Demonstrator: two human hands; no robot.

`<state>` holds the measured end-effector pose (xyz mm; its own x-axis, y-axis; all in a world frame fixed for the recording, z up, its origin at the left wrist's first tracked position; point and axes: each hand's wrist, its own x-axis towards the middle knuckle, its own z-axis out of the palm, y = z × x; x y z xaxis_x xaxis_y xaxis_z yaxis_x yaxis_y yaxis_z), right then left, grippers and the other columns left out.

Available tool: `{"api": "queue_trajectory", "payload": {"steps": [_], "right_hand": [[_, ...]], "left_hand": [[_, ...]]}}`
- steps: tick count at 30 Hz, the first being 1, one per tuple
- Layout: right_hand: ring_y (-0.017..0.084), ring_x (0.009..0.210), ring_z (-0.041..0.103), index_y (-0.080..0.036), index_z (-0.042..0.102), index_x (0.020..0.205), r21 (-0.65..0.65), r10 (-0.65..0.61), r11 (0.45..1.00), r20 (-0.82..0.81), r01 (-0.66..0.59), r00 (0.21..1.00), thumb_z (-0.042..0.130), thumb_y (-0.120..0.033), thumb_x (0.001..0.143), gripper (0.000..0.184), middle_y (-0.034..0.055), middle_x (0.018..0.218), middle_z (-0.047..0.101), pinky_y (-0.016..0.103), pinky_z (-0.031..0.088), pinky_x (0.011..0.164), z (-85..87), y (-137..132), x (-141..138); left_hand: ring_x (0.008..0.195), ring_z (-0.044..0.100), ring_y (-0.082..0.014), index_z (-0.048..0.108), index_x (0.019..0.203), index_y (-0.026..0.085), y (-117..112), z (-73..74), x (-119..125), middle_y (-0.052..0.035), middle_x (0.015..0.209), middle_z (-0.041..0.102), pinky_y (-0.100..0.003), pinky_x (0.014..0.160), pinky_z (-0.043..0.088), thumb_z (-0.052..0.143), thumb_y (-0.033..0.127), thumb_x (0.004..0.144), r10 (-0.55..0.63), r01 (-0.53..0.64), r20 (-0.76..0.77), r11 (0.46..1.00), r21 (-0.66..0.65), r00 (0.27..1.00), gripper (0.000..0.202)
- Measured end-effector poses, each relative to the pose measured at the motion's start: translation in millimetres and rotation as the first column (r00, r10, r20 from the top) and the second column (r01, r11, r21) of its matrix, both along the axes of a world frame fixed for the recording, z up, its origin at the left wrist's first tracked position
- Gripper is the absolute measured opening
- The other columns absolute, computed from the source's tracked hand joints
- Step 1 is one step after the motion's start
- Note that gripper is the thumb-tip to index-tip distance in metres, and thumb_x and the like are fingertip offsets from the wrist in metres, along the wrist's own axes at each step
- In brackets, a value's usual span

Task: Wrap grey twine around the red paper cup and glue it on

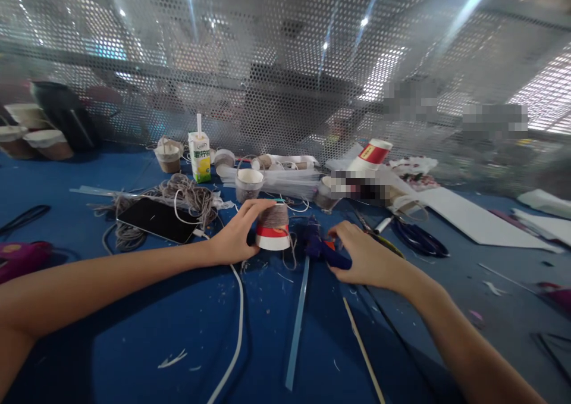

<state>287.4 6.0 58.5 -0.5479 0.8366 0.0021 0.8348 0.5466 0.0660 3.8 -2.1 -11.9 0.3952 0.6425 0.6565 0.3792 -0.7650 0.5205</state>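
My left hand (236, 234) grips an upside-down paper cup (273, 228) that stands on the blue table (134, 332). The cup is red and white at its rim and wrapped in brown twine higher up. My right hand (363, 255) is closed round a dark blue glue gun (323, 250) that lies just right of the cup, nozzle toward it. A clear glue stick (297, 320) runs from the gun toward me.
A black phone (156, 219) lies beside a tangle of twine (187, 196) at the left. Behind stand a milk carton (199, 154), several cups (248, 184), a red-and-white cup (372, 154), scissors (417, 237) and white sheets (477, 219). A perforated screen (285, 65) backs the table.
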Motion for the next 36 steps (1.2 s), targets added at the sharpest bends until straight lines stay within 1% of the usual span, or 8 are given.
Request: {"api": "queue_trajectory", "payload": {"steps": [5, 9, 12, 15, 19, 24, 29, 36], "right_hand": [[0.024, 0.07, 0.058, -0.017, 0.049, 0.081, 0.072, -0.069, 0.995, 0.004, 0.069, 0.998, 0.055, -0.018, 0.063, 0.019, 0.0103, 0.085, 0.056, 0.036, 0.044, 0.065, -14.0, -6, -13], [0.023, 0.063, 0.056, -0.019, 0.045, 0.079, 0.121, -0.086, 0.988, -0.078, 0.095, 0.993, 0.05, -0.021, 0.067, 0.013, 0.0081, 0.082, 0.054, 0.035, 0.04, 0.059, -17.3, -3, -11], [0.023, 0.064, 0.058, -0.02, 0.044, 0.079, 0.158, -0.062, 0.983, -0.195, 0.094, 0.979, 0.047, -0.022, 0.071, 0.009, 0.0075, 0.079, 0.055, 0.035, 0.043, 0.059, -15.1, -1, -7], [0.021, 0.067, 0.06, -0.021, 0.046, 0.078, 0.21, -0.015, 0.973, -0.338, 0.091, 0.941, 0.046, -0.028, 0.08, 0.008, 0.0065, 0.076, 0.057, 0.034, 0.048, 0.061, -12.7, -3, -9], [0.02, 0.071, 0.064, -0.022, 0.053, 0.082, 0.269, 0.081, 0.96, -0.529, 0.076, 0.845, 0.053, -0.038, 0.082, 0.015, 0.0047, 0.078, 0.064, 0.033, 0.054, 0.066, -11.9, -17, -18], [0.015, 0.05, 0.063, -0.023, 0.059, 0.08, 0.045, 0.087, 0.996, -0.749, -0.082, 0.657, 0.062, -0.033, 0.08, 0.01, 0.0, 0.065, 0.066, 0.027, 0.054, 0.047, -10.6, -42, -27], [0.012, 0.044, 0.058, -0.02, 0.059, 0.069, 0.049, 0.072, 0.997, -0.754, -0.053, 0.653, 0.063, -0.028, 0.08, 0.014, -0.0004, 0.06, 0.062, 0.024, 0.048, 0.04, -12.9, -55, -38], [0.011, 0.046, 0.058, -0.019, 0.056, 0.061, 0.084, 0.119, 0.993, -0.662, -0.084, 0.74, 0.057, -0.027, 0.082, 0.022, 0.0, 0.056, 0.059, 0.022, 0.045, 0.043, -16.4, -51, -42]], "left_hand": [[0.128, 0.045, -0.0338, 0.022, 0.136, 0.017, -4, -2.3, 1, -0.019, 0.135, 0.036, -0.052, 0.104, 0.044, 0.065, 0.014, 0.061, 0.025, -0.027, -0.029, 0.997, -0.067, 0.999, 0.086], [0.139, 0.028, -0.0408, 0.029, 0.129, 0.018, -7, -3.3, 1, -0.0206, 0.141, 0.032, -0.06, 0.111, 0.032, 0.069, 0.019, 0.062, 0.141, -0.135, -0.049, 0.985, 0.112, 0.989, 0.079], [0.134, 0.037, -0.0378, 0.03, 0.13, 0.019, -8, -3.1, 0, -0.0187, 0.134, 0.041, -0.059, 0.11, 0.034, 0.069, 0.021, 0.065, 0.158, -0.151, -0.013, 0.965, 0.213, 0.987, 0.075], [0.129, 0.045, -0.0346, 0.027, 0.133, 0.018, -5, -4.4, -2, -0.0188, 0.131, 0.044, -0.056, 0.107, 0.04, 0.069, 0.022, 0.067, 0.138, -0.145, 0.062, 0.98, 0.134, 0.989, 0.078], [0.133, 0.042, -0.0341, 0.024, 0.133, 0.018, 2, -8.1, -4, -0.0203, 0.137, 0.04, -0.055, 0.112, 0.035, 0.071, 0.023, 0.066, 0.094, -0.085, 0.129, 0.994, -0.073, 0.987, 0.082], [0.134, 0.041, -0.034, 0.027, 0.132, 0.017, 6, -8.4, -4, -0.0202, 0.138, 0.042, -0.055, 0.113, 0.034, 0.071, 0.022, 0.066, 0.06, -0.039, 0.144, 0.989, -0.141, 0.988, 0.079], [0.133, 0.042, -0.0344, 0.029, 0.134, 0.016, 3, -4.1, -4, -0.0207, 0.138, 0.042, -0.054, 0.112, 0.036, 0.071, 0.023, 0.067, 0.063, -0.053, 0.109, 0.994, -0.092, 0.992, 0.079], [0.137, 0.038, -0.0342, 0.03, 0.135, 0.019, -1, 1.9, -5, -0.0181, 0.141, 0.042, -0.052, 0.111, 0.038, 0.069, 0.02, 0.067, 0.038, -0.037, 0.067, 0.999, -0.016, 0.997, 0.079]]}}
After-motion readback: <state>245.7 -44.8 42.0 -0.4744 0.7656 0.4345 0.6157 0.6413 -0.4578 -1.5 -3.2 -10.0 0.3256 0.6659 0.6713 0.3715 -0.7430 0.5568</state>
